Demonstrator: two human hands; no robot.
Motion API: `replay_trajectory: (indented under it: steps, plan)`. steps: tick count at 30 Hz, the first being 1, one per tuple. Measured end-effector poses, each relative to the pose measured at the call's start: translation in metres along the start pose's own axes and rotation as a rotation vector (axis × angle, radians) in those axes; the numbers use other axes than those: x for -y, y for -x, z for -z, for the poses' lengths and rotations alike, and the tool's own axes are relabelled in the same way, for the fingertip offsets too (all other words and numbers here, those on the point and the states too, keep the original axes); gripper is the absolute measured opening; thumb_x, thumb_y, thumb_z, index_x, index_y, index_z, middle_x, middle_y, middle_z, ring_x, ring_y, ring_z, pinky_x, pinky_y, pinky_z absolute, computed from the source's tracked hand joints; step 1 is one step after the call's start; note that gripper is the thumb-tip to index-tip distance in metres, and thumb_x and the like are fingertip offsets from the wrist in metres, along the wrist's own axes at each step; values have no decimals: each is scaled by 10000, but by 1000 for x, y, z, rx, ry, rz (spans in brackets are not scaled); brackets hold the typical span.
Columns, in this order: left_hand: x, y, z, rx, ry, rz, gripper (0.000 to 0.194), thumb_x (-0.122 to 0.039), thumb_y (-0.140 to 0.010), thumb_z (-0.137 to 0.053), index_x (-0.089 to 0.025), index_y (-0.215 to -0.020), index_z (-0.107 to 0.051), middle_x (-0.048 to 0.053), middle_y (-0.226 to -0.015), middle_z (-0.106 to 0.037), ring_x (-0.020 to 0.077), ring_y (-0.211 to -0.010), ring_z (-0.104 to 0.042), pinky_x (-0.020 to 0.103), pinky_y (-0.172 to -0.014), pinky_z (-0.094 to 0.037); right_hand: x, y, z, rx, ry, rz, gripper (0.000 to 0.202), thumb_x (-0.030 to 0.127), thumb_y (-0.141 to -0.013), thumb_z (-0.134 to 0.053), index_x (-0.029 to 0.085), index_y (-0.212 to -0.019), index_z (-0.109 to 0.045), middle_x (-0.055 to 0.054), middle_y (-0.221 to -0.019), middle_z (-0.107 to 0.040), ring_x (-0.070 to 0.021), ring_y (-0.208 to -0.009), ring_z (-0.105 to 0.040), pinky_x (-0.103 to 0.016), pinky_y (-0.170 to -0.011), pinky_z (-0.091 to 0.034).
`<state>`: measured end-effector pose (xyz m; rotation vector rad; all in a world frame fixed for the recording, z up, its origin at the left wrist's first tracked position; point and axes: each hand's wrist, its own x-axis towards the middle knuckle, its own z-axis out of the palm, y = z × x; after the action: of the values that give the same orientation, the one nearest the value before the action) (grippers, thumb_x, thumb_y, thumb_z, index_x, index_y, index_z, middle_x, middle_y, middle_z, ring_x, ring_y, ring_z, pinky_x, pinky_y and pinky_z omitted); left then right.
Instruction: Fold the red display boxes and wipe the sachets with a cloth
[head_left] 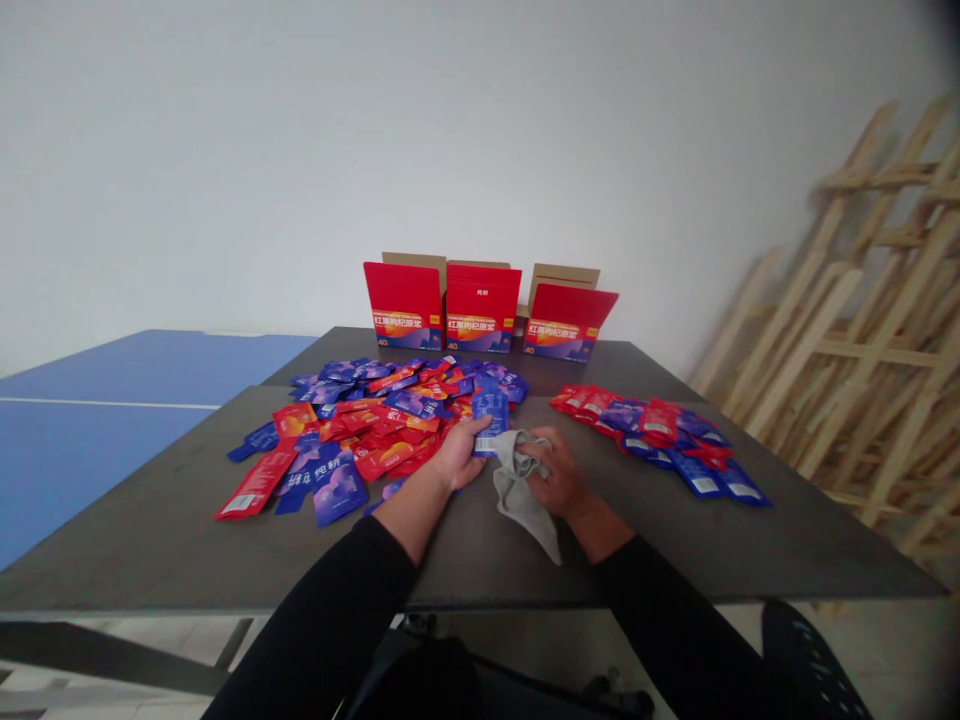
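Note:
My left hand [457, 456] is closed on the side of a blue pouch [491, 410], which stands tilted up over the table with its printed back toward me. My right hand [559, 472] is wrapped round a crumpled grey cloth [523, 500]; one corner hangs down toward the table's front edge. The cloth meets the pouch's lower right edge. Just left of the left hand spreads a large loose heap of red and blue pouches [390, 420]. A smaller, flatter pile of pouches [652, 430] lies right of my right hand.
Three open red cartons [481, 310] stand in a row at the table's back, flaps raised. The dark grey table [480, 570] has its front edge close to me. A blue table [150, 400] adjoins on the left. Wooden frames [847, 340] lean against the wall at right.

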<state>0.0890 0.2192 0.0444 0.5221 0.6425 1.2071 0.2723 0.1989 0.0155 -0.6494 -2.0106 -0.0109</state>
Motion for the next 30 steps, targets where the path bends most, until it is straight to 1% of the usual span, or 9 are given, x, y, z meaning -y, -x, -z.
replay_trajectory:
  steps: [2,4,7,11,17,21,24,27,30]
  plan:
    - [3,2,-1,52,-52,-53,183,-107,-826,-604,-114,-1007,-629,97,-891,-705,173,-732,-688,303,-732,-566,1,0,-3,126,4,49,336,147,-775,-570,236,-1092,-639,-95,-1087,-545,-232,-1001,-562,-392,-872,-519]
    - [6,3,-1,98,-80,-97,261,-121,-823,-627,-161,-1080,-606,73,-912,-702,170,-746,-686,310,-740,-560,1,0,-5,201,39,62,348,125,-760,-581,244,-1080,-650,-91,-1089,-551,-234,-1018,-549,-396,-890,-515]
    - [10,4,2,154,-125,-69,238,-224,-846,-654,-185,-1074,-598,43,-858,-686,156,-716,-673,291,-709,-551,-2,-1,-6,211,124,46,358,112,-755,-578,244,-1078,-658,-90,-1100,-553,-240,-1032,-533,-417,-922,-500]
    - [12,4,5,182,-185,20,184,-272,-852,-662,-153,-985,-618,42,-830,-676,140,-686,-660,253,-670,-538,-7,-1,-4,136,222,-26,356,117,-756,-555,209,-1083,-662,-106,-1115,-536,-253,-1044,-523,-431,-934,-488]
    - [9,7,8,206,-269,103,247,-262,-864,-647,-131,-1073,-639,89,-926,-700,159,-754,-685,259,-698,-546,-13,-1,-3,-10,269,-195,358,159,-768,-528,198,-1101,-654,-117,-1099,-520,-271,-1032,-526,-457,-944,-478]
    - [7,9,10,253,-354,199,295,-296,-858,-648,-142,-1109,-625,105,-944,-696,196,-729,-690,301,-618,-553,-23,-3,-1,-138,272,-331,331,197,-794,-523,182,-1102,-642,-122,-1097,-517,-273,-1037,-534,-471,-956,-476]
    - [5,9,10,259,-326,252,329,-318,-863,-636,-148,-1144,-610,109,-954,-696,216,-751,-696,305,-592,-543,-30,-4,4,-259,273,-390,293,214,-818,-521,185,-1088,-631,-117,-1077,-521,-266,-1031,-542,-470,-948,-485]
    - [1,8,9,189,-168,268,344,-394,-890,-583,-129,-1105,-627,99,-892,-701,196,-739,-685,297,-620,-536,-25,-3,6,-305,270,-309,307,210,-822,-522,197,-1115,-614,-117,-1097,-511,-266,-1048,-537,-471,-938,-493]
    - [-3,7,8,170,-17,295,401,-483,-886,-551,-112,-998,-655,98,-834,-704,197,-736,-679,309,-690,-533,-9,-2,1,-147,229,-67,383,180,-807,-517,221,-1179,-592,-109,-1128,-502,-254,-1050,-535,-450,-915,-508]
